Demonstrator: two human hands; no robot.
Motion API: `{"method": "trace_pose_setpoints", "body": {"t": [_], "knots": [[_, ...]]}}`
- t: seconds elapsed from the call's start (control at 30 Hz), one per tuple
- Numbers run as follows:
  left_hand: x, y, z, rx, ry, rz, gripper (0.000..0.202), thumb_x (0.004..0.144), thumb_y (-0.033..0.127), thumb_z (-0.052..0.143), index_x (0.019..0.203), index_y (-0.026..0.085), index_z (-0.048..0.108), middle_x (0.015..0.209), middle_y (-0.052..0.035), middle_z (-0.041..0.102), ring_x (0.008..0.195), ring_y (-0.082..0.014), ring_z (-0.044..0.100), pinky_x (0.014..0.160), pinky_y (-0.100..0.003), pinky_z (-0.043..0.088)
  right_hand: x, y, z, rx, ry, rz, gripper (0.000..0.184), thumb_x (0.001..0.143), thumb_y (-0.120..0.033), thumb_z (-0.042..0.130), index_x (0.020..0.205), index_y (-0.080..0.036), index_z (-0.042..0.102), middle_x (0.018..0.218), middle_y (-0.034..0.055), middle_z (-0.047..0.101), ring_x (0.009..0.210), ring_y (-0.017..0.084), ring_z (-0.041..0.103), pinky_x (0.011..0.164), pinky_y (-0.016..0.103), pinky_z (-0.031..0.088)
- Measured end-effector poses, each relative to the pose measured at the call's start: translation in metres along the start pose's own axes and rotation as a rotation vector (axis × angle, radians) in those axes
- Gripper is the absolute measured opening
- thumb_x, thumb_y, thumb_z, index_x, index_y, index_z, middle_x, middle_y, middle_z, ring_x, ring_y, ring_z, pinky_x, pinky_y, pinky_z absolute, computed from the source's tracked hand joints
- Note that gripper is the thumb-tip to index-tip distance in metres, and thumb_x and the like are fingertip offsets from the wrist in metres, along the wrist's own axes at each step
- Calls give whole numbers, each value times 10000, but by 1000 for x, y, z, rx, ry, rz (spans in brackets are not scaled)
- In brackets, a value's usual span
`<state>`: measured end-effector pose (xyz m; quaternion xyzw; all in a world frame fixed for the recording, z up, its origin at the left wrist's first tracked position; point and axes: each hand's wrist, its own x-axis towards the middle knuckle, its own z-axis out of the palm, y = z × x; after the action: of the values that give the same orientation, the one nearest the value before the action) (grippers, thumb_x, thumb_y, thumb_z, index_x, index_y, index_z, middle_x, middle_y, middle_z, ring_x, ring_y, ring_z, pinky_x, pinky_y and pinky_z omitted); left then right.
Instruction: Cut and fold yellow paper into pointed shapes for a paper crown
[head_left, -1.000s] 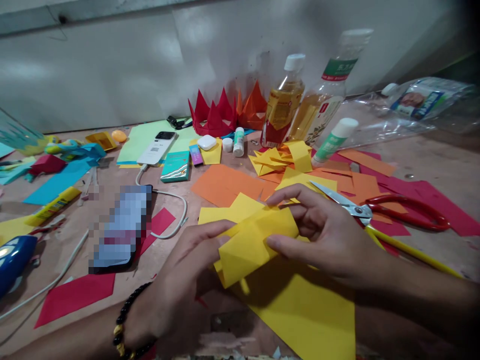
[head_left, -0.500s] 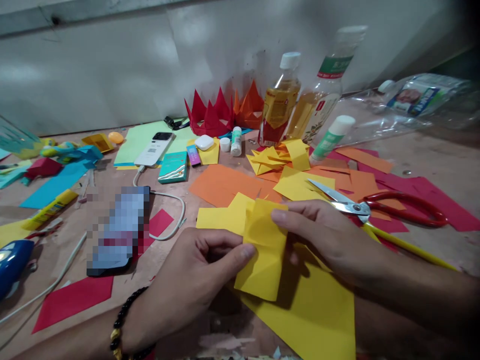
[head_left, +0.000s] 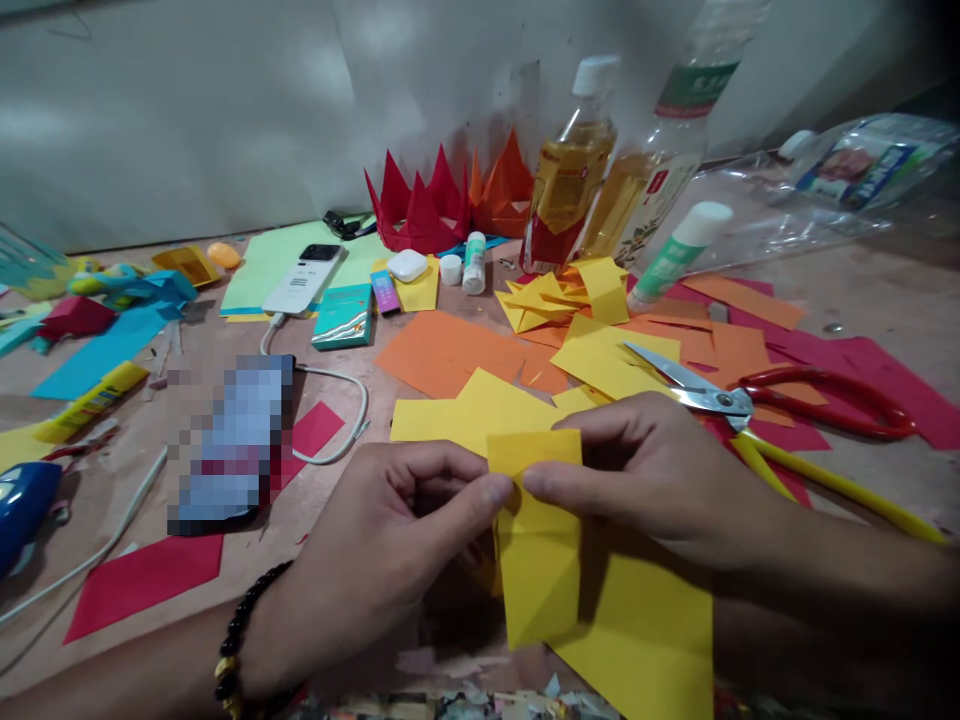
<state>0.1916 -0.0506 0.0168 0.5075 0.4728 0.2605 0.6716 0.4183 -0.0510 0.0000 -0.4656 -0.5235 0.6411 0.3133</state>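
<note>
My left hand (head_left: pixel 390 540) and my right hand (head_left: pixel 652 480) both pinch a small creased yellow paper piece (head_left: pixel 538 560), thumbs meeting near its upper middle. The paper hangs upright just above a larger yellow sheet (head_left: pixel 645 630) on the table. My left wrist wears a black bead bracelet (head_left: pixel 240 640). More yellow paper (head_left: pixel 465 410) lies just beyond my fingers.
Red-handled scissors (head_left: pixel 780 405) and a yellow pencil (head_left: pixel 840 490) lie to the right. Orange paper (head_left: pixel 450 355), folded yellow pieces (head_left: pixel 555 295), red paper crowns (head_left: pixel 427 205), two drink bottles (head_left: pixel 570 180), glue sticks (head_left: pixel 675 255), phones (head_left: pixel 304 280) and a cable (head_left: pixel 337 400) crowd the table.
The yellow piece has turned from a curled, slanted fold to hanging upright and flatter. Both thumbs have come together on its upper part, and the view has dropped slightly.
</note>
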Motion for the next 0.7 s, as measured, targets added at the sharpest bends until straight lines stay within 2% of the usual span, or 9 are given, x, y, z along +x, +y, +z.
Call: {"method": "trace_pose_setpoints", "body": {"t": [0.1, 0.23, 0.37, 0.5, 0.7], "knots": [[-1, 1, 0, 22, 5, 39, 207, 904, 312, 849, 734, 219, 776, 674, 43, 712, 585, -82, 598, 554, -152, 473, -2, -1, 1, -31, 22, -18, 332, 833, -525, 884, 759, -210, 807, 715, 28, 745, 599, 159, 644, 498, 252, 493], [-1, 1, 1, 32, -22, 45, 257, 963, 346, 795, 739, 221, 774, 639, 41, 716, 526, -78, 618, 498, -146, 472, -3, -2, 3, -117, 93, -59, 434, 864, -562, 854, 662, -193, 749, 630, 22, 668, 542, 141, 574, 438, 251, 431], [-1, 1, 1, 5, -39, 39, 244, 969, 316, 790, 746, 216, 781, 632, 48, 728, 519, -66, 637, 492, -113, 491, -3, -3, 4, -108, 103, -49, 411, 862, -499, 863, 623, -194, 724, 585, -7, 585, 520, 103, 485, 433, 228, 369], [-4, 0, 0, 9, -51, 10, 246, 996, 301, 757, 766, 222, 791, 663, 58, 752, 558, -54, 683, 523, -77, 523, -4, -4, 4, -77, 102, -26, 354, 848, -442, 875, 622, -206, 741, 585, -22, 563, 524, 80, 441, 442, 208, 337], [-5, -1, -1, 22, -50, 0, 237, 1008, 355, 759, 802, 249, 808, 654, 68, 757, 556, -49, 708, 527, -58, 529, -3, -3, 4, -111, 122, -33, 367, 831, -504, 875, 641, -210, 763, 620, 6, 610, 556, 101, 474, 454, 220, 345]]}}
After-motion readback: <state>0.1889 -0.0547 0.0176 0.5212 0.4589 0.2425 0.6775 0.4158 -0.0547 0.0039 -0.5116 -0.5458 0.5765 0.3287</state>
